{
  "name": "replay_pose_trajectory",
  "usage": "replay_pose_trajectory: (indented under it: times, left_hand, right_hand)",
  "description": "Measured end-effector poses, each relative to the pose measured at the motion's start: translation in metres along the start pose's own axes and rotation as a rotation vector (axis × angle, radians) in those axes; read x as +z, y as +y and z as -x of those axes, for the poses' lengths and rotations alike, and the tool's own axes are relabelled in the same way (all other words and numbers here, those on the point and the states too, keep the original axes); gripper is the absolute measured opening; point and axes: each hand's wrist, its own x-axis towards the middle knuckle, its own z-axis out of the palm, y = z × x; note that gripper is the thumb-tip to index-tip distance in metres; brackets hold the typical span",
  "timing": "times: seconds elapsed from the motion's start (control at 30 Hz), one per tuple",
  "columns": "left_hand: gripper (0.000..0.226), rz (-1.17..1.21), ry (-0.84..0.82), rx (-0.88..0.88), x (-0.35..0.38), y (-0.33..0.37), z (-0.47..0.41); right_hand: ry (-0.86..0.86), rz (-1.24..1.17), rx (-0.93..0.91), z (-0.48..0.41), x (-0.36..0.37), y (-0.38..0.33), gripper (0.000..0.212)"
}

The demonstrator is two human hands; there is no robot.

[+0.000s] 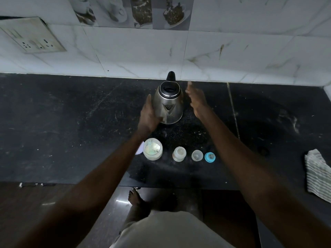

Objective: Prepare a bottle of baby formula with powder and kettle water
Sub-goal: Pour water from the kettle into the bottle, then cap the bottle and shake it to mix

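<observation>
A steel kettle (169,104) with a black lid and handle stands at the back of the black counter (71,131), spout facing me. My left hand (149,115) lies flat against the kettle's left side, fingers apart. My right hand (196,99) hovers just right of the kettle, open and blurred, not touching it. Nearer to me stand an open jar of powder (152,149), an open baby bottle (179,154), a clear cap (197,155) and a blue ring with a teat (209,157), in a row.
A white lid (140,148) peeks out from behind my left forearm beside the jar. A striped cloth (317,174) lies at the counter's right edge. A tiled wall with a socket plate (34,35) rises behind the counter. My foot shows on the floor below.
</observation>
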Motion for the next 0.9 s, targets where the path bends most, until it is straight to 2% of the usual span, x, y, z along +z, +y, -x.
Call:
replay_pose_trajectory:
  times: [0.07,0.1,0.17,0.27,0.4,0.53,0.6,0.77,0.9]
  left_hand:
    - [0.078,0.03,0.207,0.078,0.019,0.003,0.032]
    - [0.071,0.078,0.243,0.118,0.027,0.003,0.047]
    - [0.082,0.162,0.108,0.158,0.043,-0.001,0.071]
    - [0.095,0.024,-0.176,0.168,0.063,-0.005,0.097]
    - [0.096,-0.124,-0.273,0.215,0.089,-0.006,0.126]
    - [0.095,-0.198,-0.268,0.188,0.096,-0.022,0.136]
    - [0.092,-0.211,-0.261,0.185,0.1,-0.022,0.139]
    - [0.085,-0.207,-0.251,0.141,0.102,-0.022,0.138]
    - [0.081,-0.199,-0.25,0.09,0.104,-0.022,0.137]
  right_hand:
    - [0.002,0.065,0.018,0.017,-0.026,0.023,0.055]
    - [-0.005,0.1,0.036,0.025,-0.039,0.036,0.048]
    - [-0.033,0.188,0.069,0.039,-0.057,0.059,0.033]
    - [-0.147,0.444,0.068,0.06,-0.075,0.08,0.026]
    - [-0.249,0.638,0.002,0.089,-0.1,0.098,0.029]
    - [-0.289,0.812,-0.045,0.105,-0.096,0.122,0.041]
    - [-0.26,0.853,-0.065,0.107,-0.099,0.127,0.047]
    - [-0.356,0.883,-0.061,0.112,-0.102,0.131,0.062]
    - [-0.388,0.933,-0.096,0.117,-0.099,0.138,0.066]
